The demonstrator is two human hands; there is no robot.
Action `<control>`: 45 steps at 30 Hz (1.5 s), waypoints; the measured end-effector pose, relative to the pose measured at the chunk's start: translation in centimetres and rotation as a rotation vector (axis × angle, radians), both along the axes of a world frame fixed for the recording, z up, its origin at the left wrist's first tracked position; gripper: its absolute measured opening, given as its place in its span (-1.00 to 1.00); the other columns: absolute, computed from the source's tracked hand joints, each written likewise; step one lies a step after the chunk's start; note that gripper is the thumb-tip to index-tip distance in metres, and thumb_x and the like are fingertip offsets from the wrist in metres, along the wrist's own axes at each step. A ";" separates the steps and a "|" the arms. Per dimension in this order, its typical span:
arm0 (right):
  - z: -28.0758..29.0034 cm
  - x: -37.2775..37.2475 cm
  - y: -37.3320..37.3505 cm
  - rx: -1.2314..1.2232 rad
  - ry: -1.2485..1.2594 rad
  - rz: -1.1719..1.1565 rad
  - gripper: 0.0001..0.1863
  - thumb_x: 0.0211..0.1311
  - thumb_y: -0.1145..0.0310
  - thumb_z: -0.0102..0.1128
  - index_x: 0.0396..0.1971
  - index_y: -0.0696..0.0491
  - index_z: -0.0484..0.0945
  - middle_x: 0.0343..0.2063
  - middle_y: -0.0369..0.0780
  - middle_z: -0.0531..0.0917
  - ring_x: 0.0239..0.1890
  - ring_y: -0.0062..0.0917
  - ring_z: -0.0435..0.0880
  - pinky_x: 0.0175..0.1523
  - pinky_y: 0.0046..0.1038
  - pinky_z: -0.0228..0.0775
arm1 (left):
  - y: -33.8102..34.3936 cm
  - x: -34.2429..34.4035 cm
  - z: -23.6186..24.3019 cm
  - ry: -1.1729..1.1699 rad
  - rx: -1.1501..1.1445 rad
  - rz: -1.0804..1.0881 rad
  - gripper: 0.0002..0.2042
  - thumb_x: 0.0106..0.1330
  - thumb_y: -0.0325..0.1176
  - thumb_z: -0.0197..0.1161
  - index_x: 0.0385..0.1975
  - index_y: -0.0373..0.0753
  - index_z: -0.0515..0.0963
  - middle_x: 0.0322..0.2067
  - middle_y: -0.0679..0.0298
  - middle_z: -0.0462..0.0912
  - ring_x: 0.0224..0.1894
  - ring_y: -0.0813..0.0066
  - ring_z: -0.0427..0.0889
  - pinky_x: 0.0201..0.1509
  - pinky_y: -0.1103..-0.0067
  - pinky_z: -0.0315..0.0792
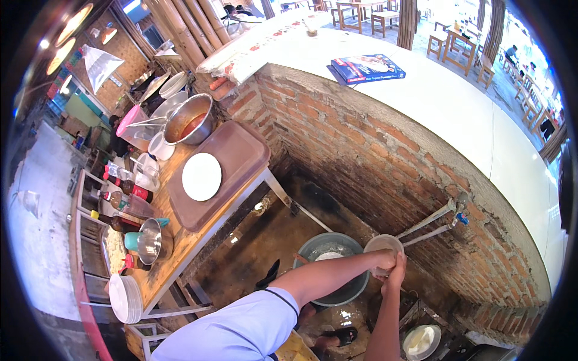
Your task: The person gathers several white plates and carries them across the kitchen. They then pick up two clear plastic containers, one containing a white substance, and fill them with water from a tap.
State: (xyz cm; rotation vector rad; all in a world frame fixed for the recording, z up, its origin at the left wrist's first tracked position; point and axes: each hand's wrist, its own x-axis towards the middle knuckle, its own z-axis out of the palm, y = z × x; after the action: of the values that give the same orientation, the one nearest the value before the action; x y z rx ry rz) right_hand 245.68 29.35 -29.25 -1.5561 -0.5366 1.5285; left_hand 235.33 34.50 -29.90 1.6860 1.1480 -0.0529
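Note:
Both hands are together at a pale, translucent plastic container (380, 243) below the wall pipes. My left hand (386, 259), its arm reaching across from the left, is closed at the container's near rim. My right hand (394, 275) comes up from below and curls round the near right side. The hands overlap, and several fingertips are hidden. Just left of the container, under my left forearm, sits a grey tub (305, 253) of water with a white dish (329, 256) partly visible in it.
Two pipes, one with a blue-handled tap (461, 218), jut from the brick wall (361, 144). At left, a wooden table (158, 274) bears a brown tray (241, 150) with a white plate (201, 177), a metal pot (205, 129), bottles and stacked plates (123, 299). A white basin (421, 342) is low right.

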 end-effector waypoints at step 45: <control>4.4 28.5 -34.2 -0.504 -0.233 -0.578 -0.20 0.26 -0.13 0.20 0.35 -0.03 0.12 0.09 -0.13 0.43 -0.04 -0.27 0.54 -0.07 -0.05 0.50 | 4.6 -0.8 3.7 -0.535 -0.424 0.653 -0.66 0.35 -0.08 0.17 0.04 -0.05 0.51 -0.14 0.24 0.58 -0.03 0.24 0.56 -0.07 0.13 0.50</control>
State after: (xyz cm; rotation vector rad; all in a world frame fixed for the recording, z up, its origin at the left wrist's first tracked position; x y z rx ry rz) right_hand 274.19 -4.82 -24.82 -2.0589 0.1995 1.0789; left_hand 234.54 39.08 -26.25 0.8229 1.1170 0.5018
